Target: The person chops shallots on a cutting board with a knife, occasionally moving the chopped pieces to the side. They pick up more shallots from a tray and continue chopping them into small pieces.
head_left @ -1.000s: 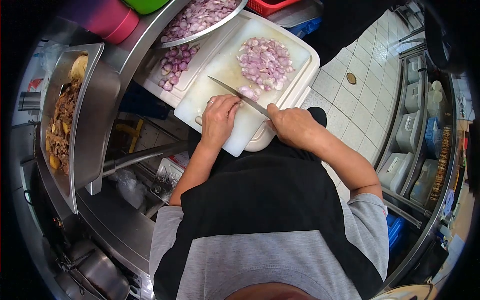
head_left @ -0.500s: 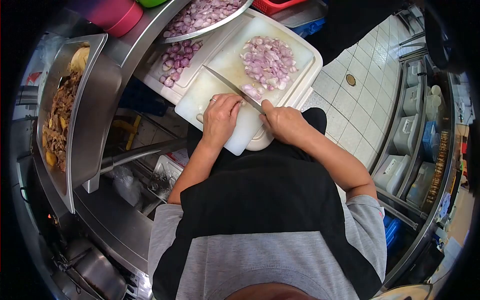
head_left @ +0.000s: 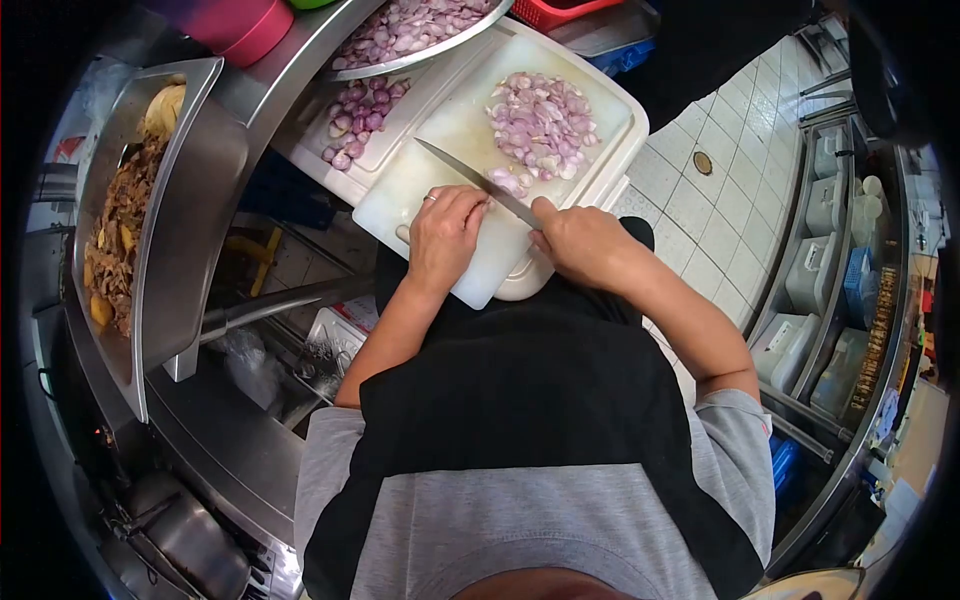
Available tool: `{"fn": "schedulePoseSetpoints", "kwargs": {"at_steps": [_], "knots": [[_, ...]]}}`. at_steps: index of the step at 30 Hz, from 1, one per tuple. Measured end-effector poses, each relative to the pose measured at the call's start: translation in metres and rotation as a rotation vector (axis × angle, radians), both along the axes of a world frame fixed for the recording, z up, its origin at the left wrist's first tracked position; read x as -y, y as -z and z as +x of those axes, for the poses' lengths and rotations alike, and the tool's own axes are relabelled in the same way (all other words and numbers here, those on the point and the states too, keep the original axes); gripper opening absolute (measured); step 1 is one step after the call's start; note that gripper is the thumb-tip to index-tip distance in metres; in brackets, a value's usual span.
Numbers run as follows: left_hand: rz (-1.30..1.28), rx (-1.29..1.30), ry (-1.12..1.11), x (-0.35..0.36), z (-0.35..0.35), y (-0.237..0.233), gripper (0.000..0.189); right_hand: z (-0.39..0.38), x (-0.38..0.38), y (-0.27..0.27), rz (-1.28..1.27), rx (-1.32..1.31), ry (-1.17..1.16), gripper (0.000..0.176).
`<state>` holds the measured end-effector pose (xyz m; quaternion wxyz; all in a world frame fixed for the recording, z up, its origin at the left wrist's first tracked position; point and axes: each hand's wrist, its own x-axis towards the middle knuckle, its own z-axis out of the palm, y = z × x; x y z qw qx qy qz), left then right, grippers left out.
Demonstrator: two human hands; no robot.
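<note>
My right hand (head_left: 585,242) is wrapped round the handle of a long kitchen knife (head_left: 472,178), whose blade lies diagonally across the white cutting board (head_left: 468,288). My left hand (head_left: 444,236) has curled fingers close to the blade, pinching a shallot that is mostly hidden under the fingertips. Just beyond the blade sits a small group of fresh shallot slices (head_left: 510,182). Farther up the board is a larger heap of sliced shallots (head_left: 545,125). Whole peeled purple shallots (head_left: 358,120) lie to the left of the board.
A metal bowl (head_left: 440,62) of sliced shallots stands at the top. At the left, a deep steel pan (head_left: 195,220) holds brown cooked food. A red basket (head_left: 548,14) is at the top, near a dark-clothed person (head_left: 715,50). Shelves with lidded bins (head_left: 785,345) line the right.
The knife and my right hand have shifted slightly right, opening a little more distance from my left fingers. My left hand stays nearly in place on the board.
</note>
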<state>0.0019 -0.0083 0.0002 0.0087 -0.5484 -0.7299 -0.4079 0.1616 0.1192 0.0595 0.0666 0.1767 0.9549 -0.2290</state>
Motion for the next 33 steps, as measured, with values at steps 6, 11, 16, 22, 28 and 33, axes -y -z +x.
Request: {"fn": "schedulePoseSetpoints", "kwargs": {"at_steps": [6, 11, 16, 22, 28, 33], "knots": [[-0.004, 0.005, -0.012, 0.0, 0.0, 0.001, 0.014, 0.003, 0.009, 0.021, -0.056, -0.005, 0.057, 0.027], [-0.058, -0.093, 0.031, -0.005, 0.0, -0.005, 0.015, -0.002, -0.026, 0.0, -0.585, 0.146, 0.235, 0.029], [-0.028, -0.075, 0.025, -0.011, -0.001, -0.006, 0.016, 0.013, -0.036, 0.031, -0.221, -0.134, 0.044, 0.03], [-0.014, -0.064, 0.057, -0.005, 0.003, -0.007, 0.013, 0.019, -0.005, 0.0, 0.084, -0.077, 0.006, 0.026], [-0.009, -0.137, 0.068, -0.006, 0.001, -0.001, 0.013, 0.028, 0.002, -0.012, 0.092, -0.063, -0.017, 0.024], [0.007, -0.14, 0.066, -0.006, 0.003, -0.002, 0.012, 0.002, -0.006, 0.023, 0.068, -0.136, -0.008, 0.025]]}}
